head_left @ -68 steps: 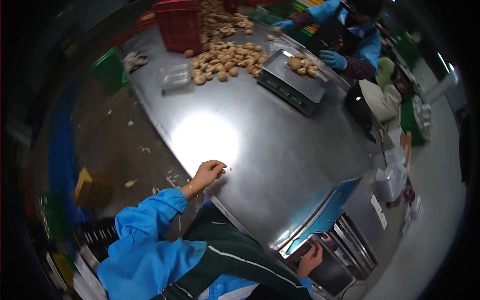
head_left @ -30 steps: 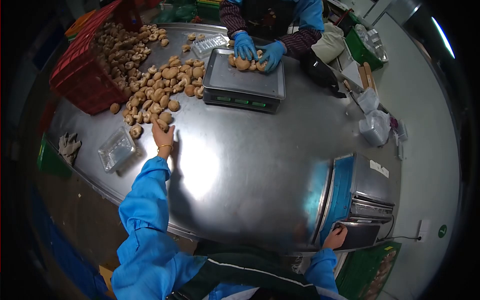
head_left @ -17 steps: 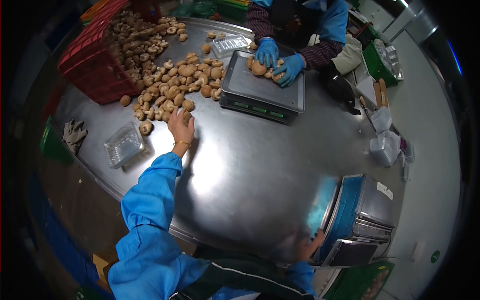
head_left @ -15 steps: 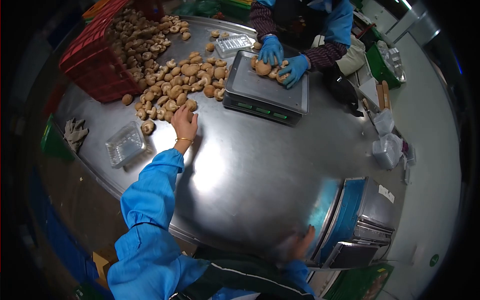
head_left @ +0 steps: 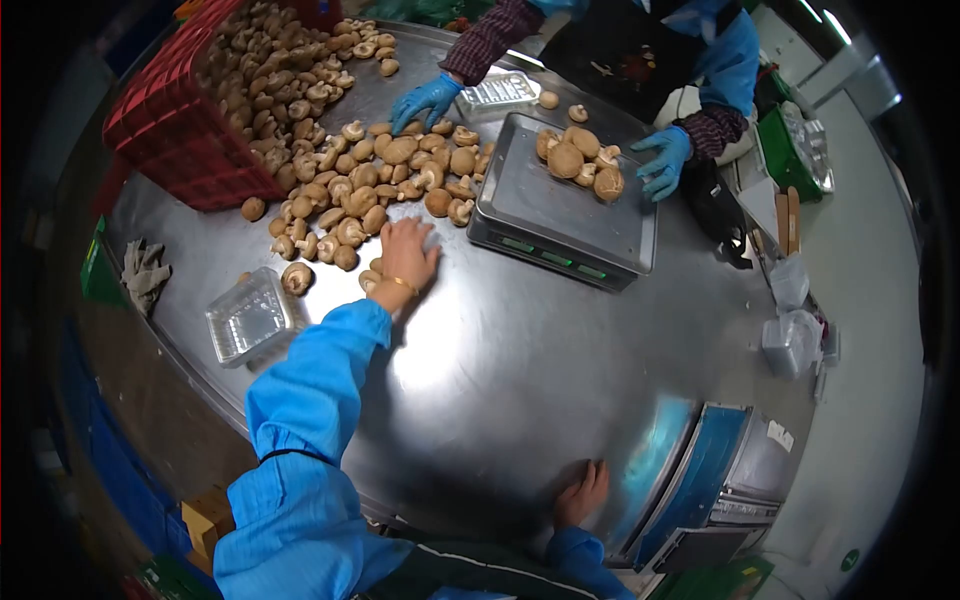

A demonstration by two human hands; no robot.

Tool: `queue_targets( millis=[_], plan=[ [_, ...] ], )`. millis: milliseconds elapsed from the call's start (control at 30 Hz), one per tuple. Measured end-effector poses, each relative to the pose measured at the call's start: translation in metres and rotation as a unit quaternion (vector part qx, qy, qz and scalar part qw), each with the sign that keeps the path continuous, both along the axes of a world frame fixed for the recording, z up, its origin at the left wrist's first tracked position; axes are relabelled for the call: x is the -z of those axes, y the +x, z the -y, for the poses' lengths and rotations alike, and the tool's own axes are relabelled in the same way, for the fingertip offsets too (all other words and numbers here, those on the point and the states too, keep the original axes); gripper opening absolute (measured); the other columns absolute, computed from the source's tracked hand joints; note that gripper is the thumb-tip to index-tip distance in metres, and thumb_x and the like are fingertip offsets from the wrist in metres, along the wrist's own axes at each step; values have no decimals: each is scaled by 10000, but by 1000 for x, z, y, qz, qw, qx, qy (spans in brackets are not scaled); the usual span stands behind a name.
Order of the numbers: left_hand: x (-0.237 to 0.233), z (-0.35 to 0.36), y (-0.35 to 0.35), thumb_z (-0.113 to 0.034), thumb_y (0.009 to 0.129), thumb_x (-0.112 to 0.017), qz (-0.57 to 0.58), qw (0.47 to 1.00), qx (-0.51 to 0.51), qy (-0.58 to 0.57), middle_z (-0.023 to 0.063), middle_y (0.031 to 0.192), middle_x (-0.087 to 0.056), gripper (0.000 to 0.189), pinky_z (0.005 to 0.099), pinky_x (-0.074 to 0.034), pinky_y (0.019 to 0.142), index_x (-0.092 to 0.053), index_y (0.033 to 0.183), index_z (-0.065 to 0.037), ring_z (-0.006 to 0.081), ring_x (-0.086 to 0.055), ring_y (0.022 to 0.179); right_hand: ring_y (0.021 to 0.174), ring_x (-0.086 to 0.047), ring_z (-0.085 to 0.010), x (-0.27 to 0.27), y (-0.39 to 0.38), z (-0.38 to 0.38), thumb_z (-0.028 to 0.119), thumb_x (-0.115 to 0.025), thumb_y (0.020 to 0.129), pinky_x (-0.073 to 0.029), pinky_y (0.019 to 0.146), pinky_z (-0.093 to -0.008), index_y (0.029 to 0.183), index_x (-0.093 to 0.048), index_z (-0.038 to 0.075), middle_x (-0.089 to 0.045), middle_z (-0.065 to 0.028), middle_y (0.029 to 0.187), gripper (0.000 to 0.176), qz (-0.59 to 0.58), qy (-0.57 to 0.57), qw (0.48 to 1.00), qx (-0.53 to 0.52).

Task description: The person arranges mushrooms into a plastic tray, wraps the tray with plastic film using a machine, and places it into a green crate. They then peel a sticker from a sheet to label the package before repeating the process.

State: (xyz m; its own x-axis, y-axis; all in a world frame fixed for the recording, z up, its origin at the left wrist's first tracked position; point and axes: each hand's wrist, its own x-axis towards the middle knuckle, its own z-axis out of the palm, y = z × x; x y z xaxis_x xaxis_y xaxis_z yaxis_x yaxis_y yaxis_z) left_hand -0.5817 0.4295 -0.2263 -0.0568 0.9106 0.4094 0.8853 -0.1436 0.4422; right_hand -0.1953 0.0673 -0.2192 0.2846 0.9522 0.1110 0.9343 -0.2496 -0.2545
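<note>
My left hand (head_left: 405,255) lies palm down at the near edge of a heap of brown mushrooms (head_left: 370,180) on the steel table (head_left: 520,350). Its fingers curl over the table beside the nearest mushrooms, and I cannot tell whether it holds one. A gold bangle sits on that wrist above a blue sleeve. My right hand (head_left: 583,493) rests flat on the table's near edge, holding nothing. An empty clear plastic tray (head_left: 245,315) sits left of my left arm.
A tipped red crate (head_left: 160,110) spills mushrooms at the far left. A scale (head_left: 560,215) carries a few mushrooms. A co-worker's blue-gloved hands (head_left: 425,100) (head_left: 665,160) work beside it, near another clear tray (head_left: 495,90). A blue-trimmed machine (head_left: 700,470) stands near right.
My left hand went out from the near table to the mushroom heap, then slid right along its edge. My right hand left the machine and settled on the table edge. The co-worker's hands left the scale.
</note>
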Motion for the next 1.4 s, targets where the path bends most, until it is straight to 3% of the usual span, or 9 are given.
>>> queue_targets(
  millis=[233, 500, 733, 900, 1033, 1133, 1200, 1300, 1400],
  plan=[
    [-1, 107, 32, -80, 739, -660, 84, 993, 77, 44, 117, 1136, -574, 222, 546, -269, 1030, -633, 959, -66, 290, -487, 1161, 1215, -406, -441, 5, 5, 1, 62, -388, 785, -308, 1034, -493, 1246, -479, -29, -420, -280, 1316, 479, 4, 9, 999, -48],
    [-7, 194, 53, -55, 754, -660, 123, 992, 35, -12, 102, 1164, -571, 210, 538, -273, 1036, -638, 962, -75, 282, -484, 1165, 1186, -431, -440, 11, 14, 1, 88, -399, 816, -328, 1022, -480, 1240, -491, -22, -450, -279, 1286, 448, 16, 47, 996, -68],
    [-15, 220, 86, -55, 730, -658, 163, 986, 34, -20, 142, 1127, -592, 212, 460, -353, 946, -646, 941, -56, 319, -528, 1071, 1162, -442, -441, -13, 5, 5, -24, -486, 723, -330, 1006, -486, 1200, -510, -26, -467, -272, 1261, 477, -14, 50, 999, -15],
    [-16, 237, 117, -79, 720, -680, 187, 976, 80, -75, 153, 1141, -590, 232, 426, -376, 925, -656, 950, -55, 325, -533, 1044, 1262, -351, -390, -3, 5, 10, 6, -475, 780, -246, 1055, -483, 1236, -488, 18, -406, -212, 1350, 456, -53, 18, 998, 5],
    [-9, 259, 136, -144, 742, -689, 181, 964, 127, -150, 160, 1200, -558, 257, 498, -284, 1027, -663, 987, -70, 342, -470, 1167, 1281, -328, -377, -2, 7, 12, 20, -470, 803, -223, 1065, -486, 1235, -487, 30, -389, -199, 1367, 432, -79, 16, 997, 20],
    [-13, 267, 143, -126, 737, -703, 115, 978, 143, -102, 177, 1152, -577, 230, 419, -369, 961, -669, 958, -69, 355, -506, 1105, 1284, -326, -381, -3, 8, 12, 69, -490, 818, -222, 1066, -497, 1221, -497, 17, -379, -208, 1376, 407, -87, 6, 996, 11],
    [-6, 269, 139, -107, 734, -701, 187, 962, 141, -141, 180, 1190, -557, 290, 423, -346, 1005, -644, 1014, -53, 368, -476, 1163, 1287, -319, -378, -4, 8, 11, 70, -481, 837, -218, 1068, -498, 1207, -510, 15, -380, -203, 1376, 375, -106, 10, 994, 10],
    [4, 260, 113, -97, 732, -703, 278, 955, 38, -92, 207, 1284, -483, 438, 429, -313, 1047, -578, 1145, -25, 382, -405, 1243, 1289, -314, -376, -3, 9, 10, 61, -485, 832, -215, 1068, -497, 1198, -517, 14, -379, -202, 1376, 370, -118, 18, 993, 5],
    [-3, 238, 62, -132, 725, -724, 153, 981, -112, -41, 249, 1411, -304, 706, 428, -283, 1073, -389, 1336, -16, 392, -297, 1314, 1290, -314, -374, -5, 7, 11, 52, -486, 827, -215, 1065, -497, 1196, -517, 15, -378, -200, 1377, 373, -122, 15, 992, 12]
  ],
)
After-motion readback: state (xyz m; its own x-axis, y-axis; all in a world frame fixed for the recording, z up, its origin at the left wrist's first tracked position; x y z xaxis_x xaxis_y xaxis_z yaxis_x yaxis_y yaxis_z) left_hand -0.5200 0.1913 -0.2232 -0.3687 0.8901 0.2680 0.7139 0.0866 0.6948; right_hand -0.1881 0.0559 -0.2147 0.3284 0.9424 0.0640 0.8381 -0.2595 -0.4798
